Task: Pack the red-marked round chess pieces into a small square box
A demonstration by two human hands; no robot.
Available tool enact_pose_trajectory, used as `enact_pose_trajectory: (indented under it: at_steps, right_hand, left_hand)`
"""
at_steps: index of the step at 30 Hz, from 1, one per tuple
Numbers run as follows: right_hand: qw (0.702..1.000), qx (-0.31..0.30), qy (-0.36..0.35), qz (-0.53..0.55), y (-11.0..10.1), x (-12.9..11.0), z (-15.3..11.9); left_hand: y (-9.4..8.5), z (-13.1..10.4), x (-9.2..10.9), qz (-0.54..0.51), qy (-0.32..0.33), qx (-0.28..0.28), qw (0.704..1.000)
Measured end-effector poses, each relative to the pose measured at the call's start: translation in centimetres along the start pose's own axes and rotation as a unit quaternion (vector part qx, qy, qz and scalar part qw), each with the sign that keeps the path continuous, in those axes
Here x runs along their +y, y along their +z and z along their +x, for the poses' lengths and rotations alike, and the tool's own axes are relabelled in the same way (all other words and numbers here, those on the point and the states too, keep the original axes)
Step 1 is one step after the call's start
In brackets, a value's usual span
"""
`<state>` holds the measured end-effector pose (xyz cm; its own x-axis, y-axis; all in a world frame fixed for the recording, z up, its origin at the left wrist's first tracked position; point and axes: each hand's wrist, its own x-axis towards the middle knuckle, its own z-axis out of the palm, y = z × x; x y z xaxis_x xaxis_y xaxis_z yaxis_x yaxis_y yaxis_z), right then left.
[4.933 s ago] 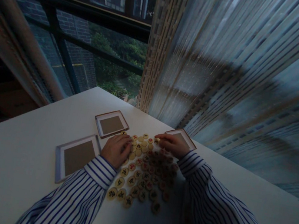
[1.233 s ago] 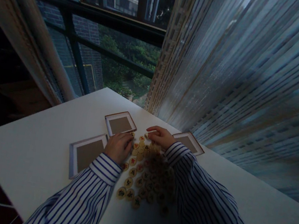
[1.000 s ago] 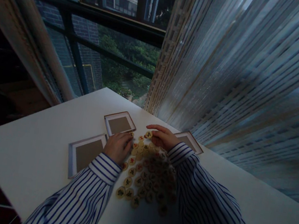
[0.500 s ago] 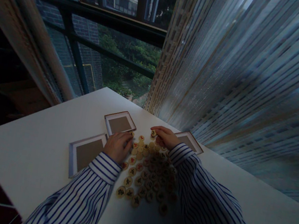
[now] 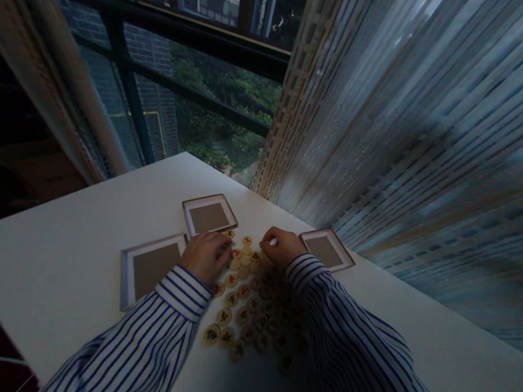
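Discs [image 5: 242, 315], round and pale yellow, lie loose on white table [image 5: 381, 345], spread between and below the two hands; many carry black characters, some carry red ones; a small group [image 5: 244, 271] near the far end shows plain faces, discs touching or overlapping; a disc with a red mark [image 5: 247, 241] sits at the far edge of the spread, between the hands; nearer rows mostly black-marked, right part sunk in shadow, characters there hard to read.

Left hand [image 5: 206, 257] rests at left edge of the spread, back upward, fingers bent and close together; fingertips beside the plain discs, one black-marked disc [image 5: 229, 234] just beyond the knuckles; cannot tell whether anything is under the fingers.

Right hand [image 5: 279, 246] is over the far right part of the spread, fingers curled in, thumb and forefinger drawn near each other; a small whitish patch shows between them, too small to name; cannot tell whether a disc is gripped.

Three shallow trays with brown bases lie about; near-left tray [image 5: 154, 272] beside left forearm, far tray [image 5: 209, 216] beyond left hand, right tray [image 5: 325, 250] just beyond right wrist; both sleeves striped blue and white; fringed curtain [image 5: 354, 105] hangs past the table, dark railing [image 5: 192, 32] and shrubs [image 5: 223, 85] beyond.
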<state>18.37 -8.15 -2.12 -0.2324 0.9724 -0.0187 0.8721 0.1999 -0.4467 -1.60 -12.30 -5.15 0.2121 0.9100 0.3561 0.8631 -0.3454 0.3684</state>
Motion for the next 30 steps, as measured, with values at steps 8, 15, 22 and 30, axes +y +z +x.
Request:
enact_pose_trajectory:
  at_steps: [8, 15, 22, 30]
  right_hand:
    - [0.991, -0.041, -0.046, -0.117, -0.28, -0.78, -0.42]
    - [0.984, -0.059, -0.066, -0.155, -0.18, -0.96, -0.61]
    - [0.981, -0.063, -0.076, -0.165, -0.08, -1.05, -0.7]
    - [0.98, -0.066, -0.085, -0.167, 0.2, -0.81, -0.42]
  left_hand:
    - [-0.76, -0.04, 0.57, 0.011, 0.009, -0.038, 0.999]
    - [-0.79, -0.41, 0.61, -0.007, 0.053, -0.066, 0.996]
    - [-0.83, -0.4, 0.58, 0.005, 0.05, -0.07, 0.996]
    - [-0.76, -0.35, 0.45, -0.009, 0.054, -0.071, 0.996]
